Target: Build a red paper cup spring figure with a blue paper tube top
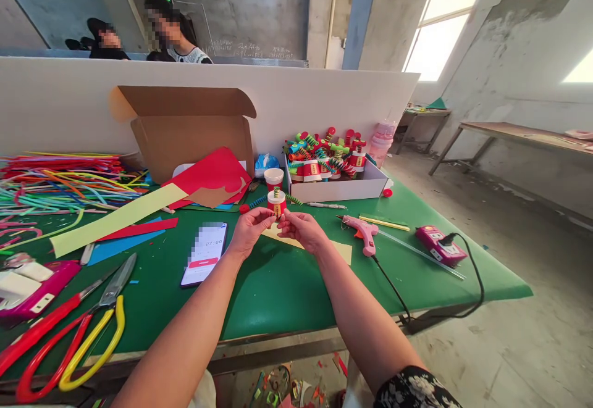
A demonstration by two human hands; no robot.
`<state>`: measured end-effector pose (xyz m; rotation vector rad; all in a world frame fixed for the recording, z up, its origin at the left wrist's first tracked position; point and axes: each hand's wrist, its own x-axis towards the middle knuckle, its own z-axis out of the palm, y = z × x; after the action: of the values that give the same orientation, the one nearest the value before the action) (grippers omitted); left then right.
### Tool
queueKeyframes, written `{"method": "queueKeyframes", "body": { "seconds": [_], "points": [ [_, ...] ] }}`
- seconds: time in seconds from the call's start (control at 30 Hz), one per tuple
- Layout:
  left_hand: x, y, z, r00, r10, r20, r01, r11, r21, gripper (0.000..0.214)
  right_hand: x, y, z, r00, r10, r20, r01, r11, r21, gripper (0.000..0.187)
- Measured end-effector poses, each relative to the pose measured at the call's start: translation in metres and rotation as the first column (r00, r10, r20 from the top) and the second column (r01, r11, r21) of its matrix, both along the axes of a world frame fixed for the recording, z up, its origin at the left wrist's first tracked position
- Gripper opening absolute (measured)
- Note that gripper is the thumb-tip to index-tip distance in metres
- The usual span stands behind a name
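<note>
A small red-and-white paper cup (277, 203) is upside down in front of me, with coiled pipe cleaners (257, 202) sticking out at its sides and top. My left hand (252, 229) pinches its lower left edge. From the other side, the fingertips of my right hand (302, 229) are closed at its lower right edge. What lies between the fingertips is too small to make out. Just behind stands another paper cup (273, 178), upright. Beneath my hands lies a pale yellow paper sheet (341, 252).
A white box (338, 192) of finished cup figures stands behind, right. A pink glue gun (365, 233) and power strip (440, 245) lie right. Leftward are a phone (206, 253), scissors (111, 297), coloured paper (125, 216) and pipe cleaners (69, 179). Two people are beyond the white partition (324, 93).
</note>
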<state>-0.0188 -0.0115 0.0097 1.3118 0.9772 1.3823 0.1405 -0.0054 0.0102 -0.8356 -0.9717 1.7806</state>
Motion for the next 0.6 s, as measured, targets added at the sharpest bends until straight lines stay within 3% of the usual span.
{"method": "queueKeyframes", "body": {
  "seconds": [0.1, 0.33, 0.6],
  "points": [
    [-0.0015, 0.0009, 0.0002, 1.000, 0.017, 0.020, -0.017, 1.000, -0.005, 0.028, -0.0008, -0.0001, 0.0013, 0.999, -0.044, -0.015, 0.045, 0.998, 0.046, 0.034],
    [-0.0006, 0.0011, 0.0006, 1.000, 0.026, 0.015, -0.026, 0.999, -0.023, 0.028, -0.0078, 0.0000, -0.0016, 0.988, -0.148, 0.054, 0.122, 0.937, 0.326, 0.036],
    [-0.0018, 0.0003, 0.0029, 0.999, 0.037, -0.007, -0.038, 0.999, -0.021, 0.026, -0.0057, 0.0020, -0.0015, 0.982, -0.161, 0.100, 0.122, 0.941, 0.315, 0.030]
  ]
}}
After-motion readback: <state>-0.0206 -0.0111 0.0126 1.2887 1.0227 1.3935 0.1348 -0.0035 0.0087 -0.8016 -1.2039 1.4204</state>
